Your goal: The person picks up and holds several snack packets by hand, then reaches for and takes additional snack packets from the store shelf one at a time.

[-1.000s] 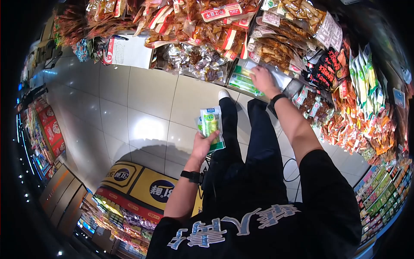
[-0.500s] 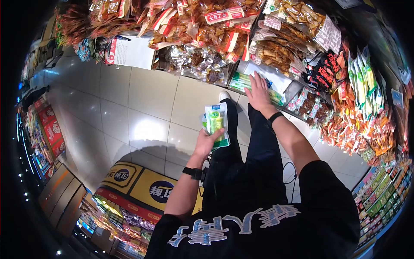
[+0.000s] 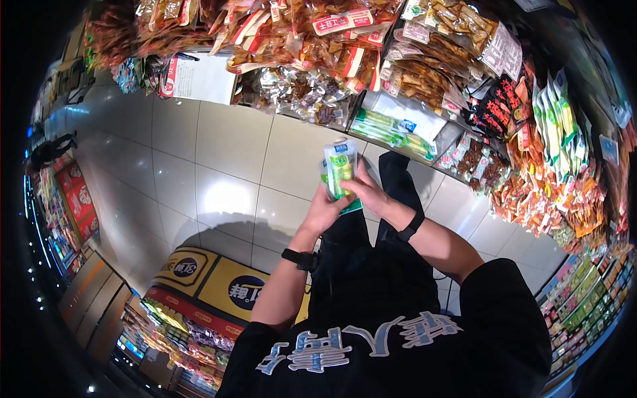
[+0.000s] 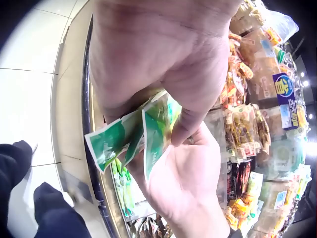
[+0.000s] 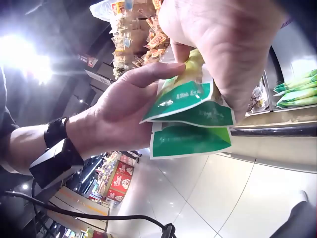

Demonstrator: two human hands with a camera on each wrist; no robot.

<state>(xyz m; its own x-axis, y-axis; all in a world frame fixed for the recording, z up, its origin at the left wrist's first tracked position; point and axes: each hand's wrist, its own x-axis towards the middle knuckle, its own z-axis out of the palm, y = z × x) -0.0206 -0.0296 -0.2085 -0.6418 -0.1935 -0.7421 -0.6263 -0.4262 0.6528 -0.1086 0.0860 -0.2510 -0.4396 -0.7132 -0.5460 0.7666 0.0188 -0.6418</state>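
A small stack of green-and-white snack packets [image 3: 341, 164] is held in front of the legs, with pale yellow-green contents showing through the clear part. My left hand [image 3: 321, 211] grips the stack from its left side, thumb on top. From the other side my right hand [image 3: 370, 194] holds the same packets, its thumb across the front one. The green lower ends [image 5: 190, 141] fan apart in the right wrist view. Similar green packets [image 3: 378, 125] lie in a shelf bin beyond the hands.
A white bin divider [image 3: 424, 119] stands behind the green packets. Bagged brown snacks [image 3: 298, 40] fill the shelf at the top, and green-white bags [image 3: 561, 126] hang at the right. Behind on the left is a yellow display [image 3: 229, 282]. A cable [image 5: 99, 214] crosses the right wrist view.
My right hand was in the bin among the green packets, straightened over them, then came back to the packets in my left hand. It now holds them too. The left hand kept its grip.
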